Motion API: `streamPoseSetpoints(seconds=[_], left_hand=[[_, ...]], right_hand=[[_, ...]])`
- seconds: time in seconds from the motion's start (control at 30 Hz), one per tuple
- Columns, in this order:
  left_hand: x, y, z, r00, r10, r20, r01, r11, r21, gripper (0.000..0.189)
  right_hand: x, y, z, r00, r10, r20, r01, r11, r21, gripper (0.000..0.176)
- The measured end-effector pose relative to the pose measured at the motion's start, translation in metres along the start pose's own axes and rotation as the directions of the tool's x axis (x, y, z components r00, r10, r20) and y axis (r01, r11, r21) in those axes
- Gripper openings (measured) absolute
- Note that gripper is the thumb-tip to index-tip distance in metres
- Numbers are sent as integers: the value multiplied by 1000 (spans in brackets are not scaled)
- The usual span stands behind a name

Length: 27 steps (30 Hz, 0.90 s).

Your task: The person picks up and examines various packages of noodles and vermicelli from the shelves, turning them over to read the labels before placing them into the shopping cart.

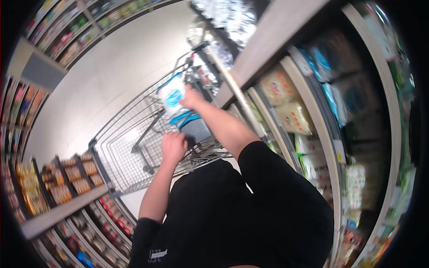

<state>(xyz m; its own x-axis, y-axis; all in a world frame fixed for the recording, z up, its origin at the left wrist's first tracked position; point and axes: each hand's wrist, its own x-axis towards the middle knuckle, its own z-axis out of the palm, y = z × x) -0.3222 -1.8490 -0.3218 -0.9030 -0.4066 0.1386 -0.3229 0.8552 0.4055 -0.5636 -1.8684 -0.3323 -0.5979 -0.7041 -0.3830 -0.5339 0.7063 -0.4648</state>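
My right hand [192,97] is closed on the side of a white plastic bag [172,93] with a blue round print and blue edges. It holds the bag over the upper part of a metal shopping cart [119,117]. Just below the bag, blue packaging [183,119] shows beside a dark grey panel [196,130] of the cart. My left hand [174,145], back toward me, has its fingers curled in next to that panel. What those fingers grip, if anything, is hidden.
Tall shelves [308,102] with bagged goods, some clear and yellowish [292,117], rise close on my right. At lower left, another shelf [67,210] holds rows of packets near the cart's end. Pale floor [120,53] runs beyond the cart to stocked shelving [85,22].
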Motion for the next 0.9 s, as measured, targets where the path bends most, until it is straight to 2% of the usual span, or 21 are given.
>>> streamPoseSetpoints(seconds=[0.07,0.13,0.2,0.27,0.3,0.33,0.37,0.43,0.47,0.5,0.53,0.57,0.6,0.67,0.7,0.8,0.83,0.9], left_hand=[[1,6,-1,997,-17,-79,14,999,-35,11],[0,5,3,991,16,-133,-27,997,-76,10],[1,7,1,995,4,-97,-14,995,-100,10],[1,9,-1,992,40,-116,-53,993,-109,9],[1,9,-1,991,46,-126,-61,992,-112,8],[1,10,-1,991,43,-126,-58,992,-115,8],[0,10,0,992,39,-123,-54,992,-117,8],[-1,10,2,990,20,-138,-38,991,-126,8],[-1,13,2,991,23,-129,-39,992,-124,8],[-2,14,1,992,21,-122,-35,992,-118,8],[-2,15,-1,993,16,-117,-28,994,-109,8],[-2,15,-1,995,10,-98,-19,995,-100,7],[-4,16,-1,997,11,-83,-19,996,-87,8],[-3,15,0,998,19,-65,-23,998,-50,8],[-3,12,5,996,25,-80,-29,999,-40,8],[-4,17,2,995,-6,-98,1,998,-55,8],[-5,15,6,993,-3,-114,-2,999,-49,7],[-5,18,7,994,17,-110,-23,998,-57,6]], right_hand=[[-23,11,-2,994,-107,-31,107,994,2,62],[-66,27,1,954,-219,-203,233,971,50,53],[-132,36,-35,892,-311,-328,389,898,207,39],[-205,41,-96,889,-177,-422,383,793,474,24],[-232,52,-125,823,-106,-558,430,757,491,19],[-260,65,-150,740,-27,-673,481,720,500,14],[-285,82,-181,481,-76,-873,520,826,215,12],[-329,120,-245,128,-8,-992,313,949,32,17],[-350,128,-275,-36,46,-998,205,978,38,23],[-367,145,-298,-160,106,-981,59,993,98,29],[-378,155,-315,-216,207,-954,-101,967,232,44],[-385,181,-326,-235,229,-945,-290,911,293,59],[-392,189,-341,-60,414,-908,-318,855,411,61],[-399,192,-365,266,709,-653,-416,696,586,65],[-393,199,-361,249,700,-670,-338,711,617,67],[-386,212,-351,283,711,-644,-102,690,717,68],[-389,205,-350,279,720,-635,-59,673,737,65],[-405,200,-350,211,710,-671,-116,700,704,62]])
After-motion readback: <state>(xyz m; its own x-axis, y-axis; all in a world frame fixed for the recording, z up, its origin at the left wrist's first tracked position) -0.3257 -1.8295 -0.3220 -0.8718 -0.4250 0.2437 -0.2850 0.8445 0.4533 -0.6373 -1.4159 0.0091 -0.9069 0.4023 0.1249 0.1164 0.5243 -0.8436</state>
